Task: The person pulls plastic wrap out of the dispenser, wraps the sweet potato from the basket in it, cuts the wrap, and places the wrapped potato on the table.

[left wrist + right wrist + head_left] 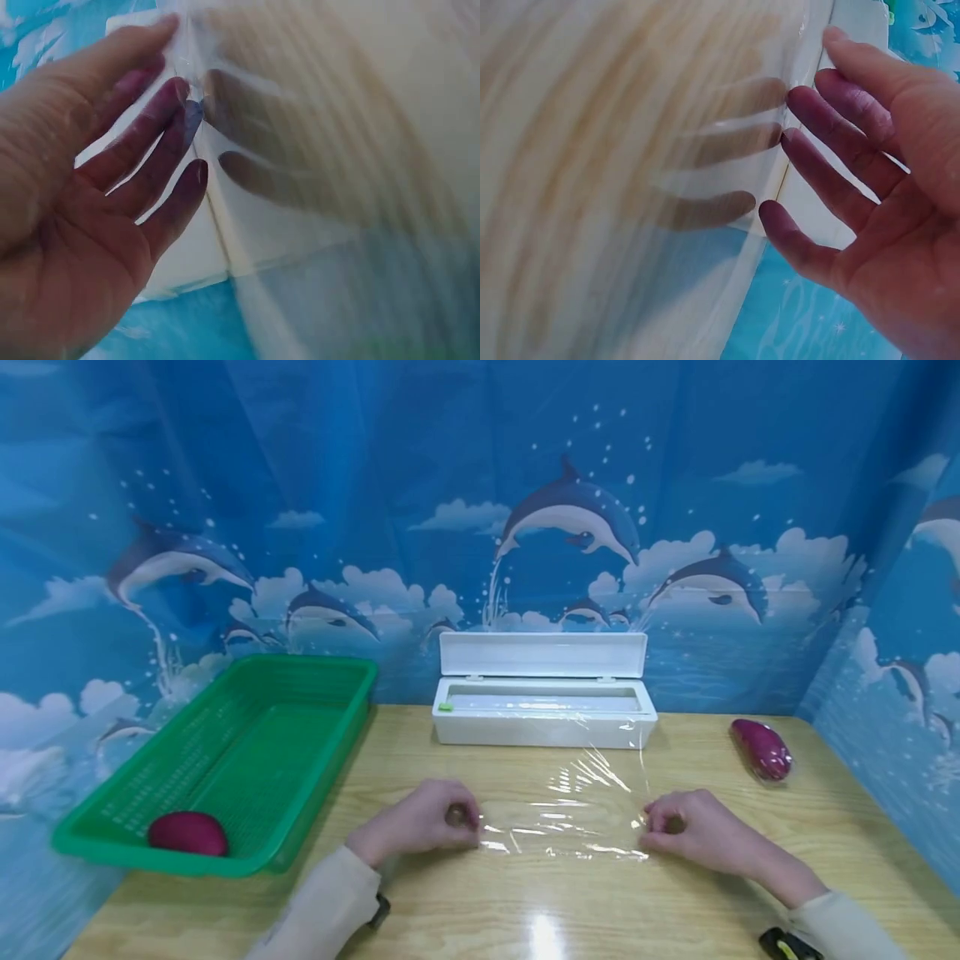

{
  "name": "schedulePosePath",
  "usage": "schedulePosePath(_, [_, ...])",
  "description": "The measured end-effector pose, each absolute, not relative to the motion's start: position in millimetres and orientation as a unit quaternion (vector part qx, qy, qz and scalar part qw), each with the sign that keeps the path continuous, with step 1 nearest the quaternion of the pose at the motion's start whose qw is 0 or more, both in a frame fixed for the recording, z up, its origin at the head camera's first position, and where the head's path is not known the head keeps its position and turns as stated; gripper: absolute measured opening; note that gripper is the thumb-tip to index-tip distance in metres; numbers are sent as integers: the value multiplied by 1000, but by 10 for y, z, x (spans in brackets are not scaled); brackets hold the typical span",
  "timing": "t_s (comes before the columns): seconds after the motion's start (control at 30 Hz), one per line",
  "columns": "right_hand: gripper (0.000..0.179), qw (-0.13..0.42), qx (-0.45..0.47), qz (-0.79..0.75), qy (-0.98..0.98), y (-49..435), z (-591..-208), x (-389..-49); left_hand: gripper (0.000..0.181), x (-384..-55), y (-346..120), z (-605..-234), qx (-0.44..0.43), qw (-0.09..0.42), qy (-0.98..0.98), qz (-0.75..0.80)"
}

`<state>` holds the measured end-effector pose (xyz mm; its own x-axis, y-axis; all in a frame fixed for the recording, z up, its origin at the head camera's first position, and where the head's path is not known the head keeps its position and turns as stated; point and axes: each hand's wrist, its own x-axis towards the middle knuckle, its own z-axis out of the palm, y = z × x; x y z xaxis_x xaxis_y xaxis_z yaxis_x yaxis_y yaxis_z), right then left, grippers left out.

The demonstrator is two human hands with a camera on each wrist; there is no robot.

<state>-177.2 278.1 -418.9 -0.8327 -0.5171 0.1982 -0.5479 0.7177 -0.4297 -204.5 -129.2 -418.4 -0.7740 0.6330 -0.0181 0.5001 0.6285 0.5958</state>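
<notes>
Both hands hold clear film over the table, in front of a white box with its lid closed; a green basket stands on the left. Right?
No: the head view shows the lid of the white box standing open at the back. The left hand and right hand do hold the clear film, and the green basket stands on the left.

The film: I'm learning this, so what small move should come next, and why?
Probably lay the film flat on the table: the left hand and right hand pinch its near edge, and it seems to run back to the open box, so lying flat might stop it folding.
</notes>
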Motion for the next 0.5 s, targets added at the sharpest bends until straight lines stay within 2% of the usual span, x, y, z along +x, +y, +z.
schedulePosePath(0.23, [23, 30, 291, 249, -923, 2795, -4190, -1737, 14, -1977, -1241, -4114, 373, 76, 902, 205])
schedulePosePath(0.37, [23, 49, 300, 242, -921, 2823, -4219, -1721, 15, -1937, -1256, -4103, 373, 67, 908, 179])
schedulePosePath(0.5, [20, 28, 290, 245, -925, 2854, -4225, -1712, 18, -1896, -1282, -4098, 366, 61, 914, 162])
